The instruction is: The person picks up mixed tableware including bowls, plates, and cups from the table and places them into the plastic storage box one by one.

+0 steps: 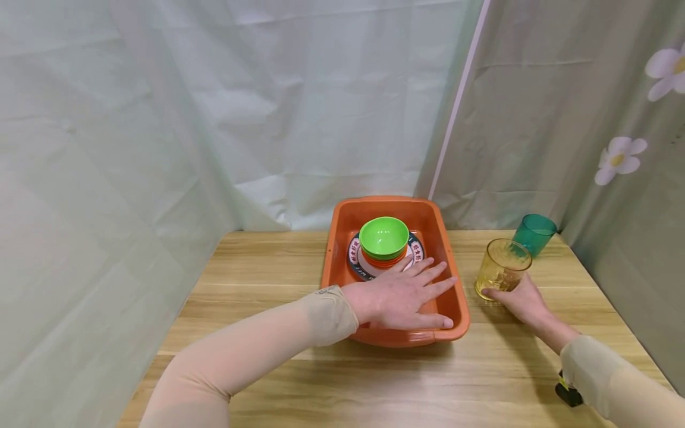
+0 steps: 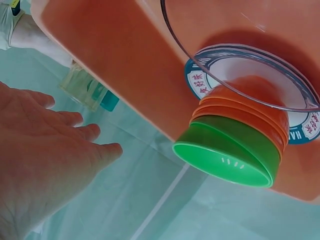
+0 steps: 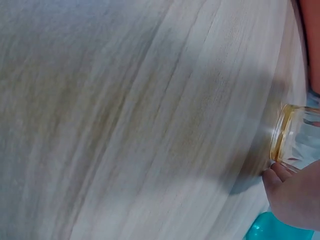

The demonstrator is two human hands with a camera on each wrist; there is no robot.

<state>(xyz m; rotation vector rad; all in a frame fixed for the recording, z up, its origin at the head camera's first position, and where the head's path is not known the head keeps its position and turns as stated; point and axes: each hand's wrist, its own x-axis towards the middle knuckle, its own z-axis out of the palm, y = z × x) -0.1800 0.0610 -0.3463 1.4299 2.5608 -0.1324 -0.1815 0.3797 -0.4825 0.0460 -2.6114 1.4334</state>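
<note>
My left hand (image 1: 404,297) hovers over the front part of an orange plastic basin (image 1: 396,339), fingers spread and straight, holding nothing. Inside the basin, green bowls (image 1: 384,235) sit stacked on orange bowls (image 1: 381,263), which stand on a plate (image 1: 354,252) with a dark patterned rim. To the basin's right, my right hand (image 1: 527,302) grips a clear yellow glass (image 1: 497,270) low on its side, thumb in front. The right wrist view shows the glass base (image 3: 281,132) close to the tabletop; whether it touches is unclear. Behind it is a teal glass (image 1: 535,233).
The wooden table (image 1: 257,267) runs to pale curtains (image 1: 332,119) at the back and sides. A thin curved transparent rim (image 2: 210,74) crosses the left wrist view; what it belongs to is unclear. A small black device (image 1: 568,395) sits at the right wrist.
</note>
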